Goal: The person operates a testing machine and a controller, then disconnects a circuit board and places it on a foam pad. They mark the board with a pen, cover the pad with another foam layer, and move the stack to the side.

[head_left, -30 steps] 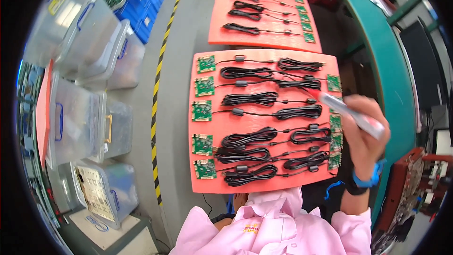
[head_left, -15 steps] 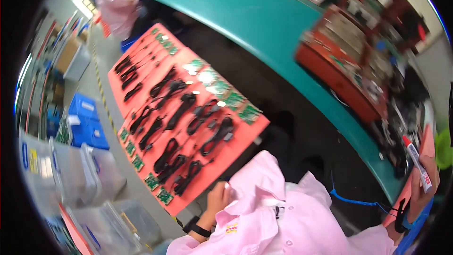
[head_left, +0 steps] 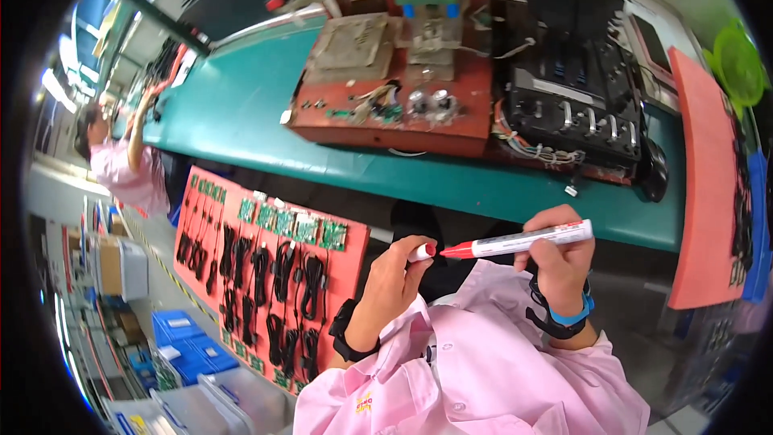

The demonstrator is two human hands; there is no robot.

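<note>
A long teal workbench (head_left: 266, 125) runs across a factory room, its edge bowed by the wide lens. On it sit one rust-red fixture plate (head_left: 394, 117) strewn with small parts and wiring, and one black machine (head_left: 576, 105) with a row of silver-tipped levers, just beside each other. Below the bench, two red foam trays appear: one tray (head_left: 346, 274) to the person's left carries rows of coiled black cables (head_left: 270, 282) and a line of small green circuit boards (head_left: 294, 225), too many to count surely; a second red tray (head_left: 704, 185) stands on the right. Blue crates (head_left: 189, 350) and clear plastic bins (head_left: 233, 403) crowd the grey floor at lower left, past a yellow-and-black floor stripe (head_left: 161, 262). One co-worker in pink (head_left: 121, 169) reaches up at the far end of the bench.

In front of a pink work coat, the right hand (head_left: 560, 262) has its fingers wrapped tight around one white marker with a red tip (head_left: 523, 240), held level at chest height. The left hand (head_left: 398, 278) pinches the marker's white-and-red cap (head_left: 423, 252) between thumb and fingertips, just off the tip, apart from it. A black band sits on each wrist.
</note>
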